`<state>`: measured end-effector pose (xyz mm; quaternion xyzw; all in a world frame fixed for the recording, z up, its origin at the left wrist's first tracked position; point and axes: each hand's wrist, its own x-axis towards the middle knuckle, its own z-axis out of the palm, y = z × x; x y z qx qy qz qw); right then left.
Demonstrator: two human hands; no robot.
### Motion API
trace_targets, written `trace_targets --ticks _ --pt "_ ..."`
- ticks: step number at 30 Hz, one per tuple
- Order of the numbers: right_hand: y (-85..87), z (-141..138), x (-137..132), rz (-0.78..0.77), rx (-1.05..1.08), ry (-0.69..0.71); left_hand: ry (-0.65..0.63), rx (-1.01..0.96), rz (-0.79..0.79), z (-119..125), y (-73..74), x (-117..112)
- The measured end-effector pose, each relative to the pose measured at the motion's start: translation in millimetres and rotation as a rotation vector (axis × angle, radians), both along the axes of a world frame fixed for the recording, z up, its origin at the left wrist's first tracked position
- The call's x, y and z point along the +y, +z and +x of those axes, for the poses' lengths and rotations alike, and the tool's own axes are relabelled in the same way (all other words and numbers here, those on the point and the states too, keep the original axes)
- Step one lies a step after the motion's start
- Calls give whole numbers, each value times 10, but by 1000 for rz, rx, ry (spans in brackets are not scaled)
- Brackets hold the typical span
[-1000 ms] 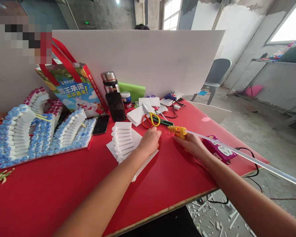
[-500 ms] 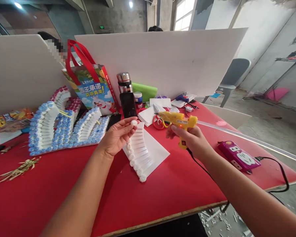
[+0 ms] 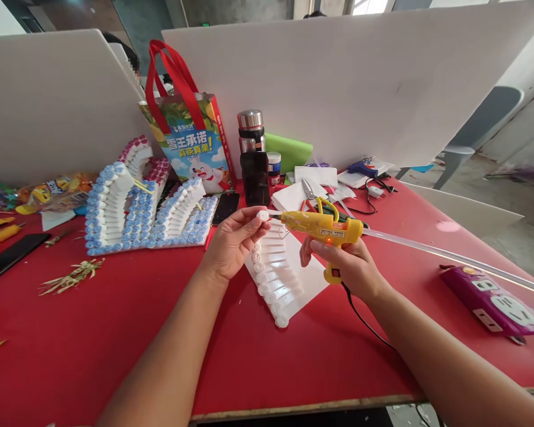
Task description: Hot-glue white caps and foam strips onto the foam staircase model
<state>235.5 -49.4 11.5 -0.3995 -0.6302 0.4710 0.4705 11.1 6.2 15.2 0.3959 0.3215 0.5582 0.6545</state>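
Between its thumb and fingers my left hand [image 3: 235,243] pinches a small white rolled paper flower [image 3: 263,216]. My right hand [image 3: 351,261] is wrapped around the handle of a yellow hot glue gun [image 3: 315,227], whose red light glows. The gun's nozzle is at the right side of the flower; whether they touch I cannot tell. A long clear glue stick [image 3: 427,246] juts from the gun's back. Below both hands lies a white sheet [image 3: 309,279] bearing a fan of white strips [image 3: 280,267], with white rolled flowers [image 3: 261,279] along its left edge.
Blue-and-white fan-shaped pieces [image 3: 151,219] stand at the left, beside a bag with red handles [image 3: 191,142]. A thermos [image 3: 250,127], a black phone [image 3: 255,178] and scissors [image 3: 309,190] are behind my hands. A purple power strip [image 3: 493,302] lies at the right.
The glue gun's nozzle has come left to the flower in my left hand. The view has tilted down and swung a little left.
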Motion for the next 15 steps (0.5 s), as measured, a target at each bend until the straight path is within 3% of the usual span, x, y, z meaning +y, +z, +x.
trace_targets --ticks 15 --pt "15 49 4 15 21 21 -28 32 23 62 17 -55"
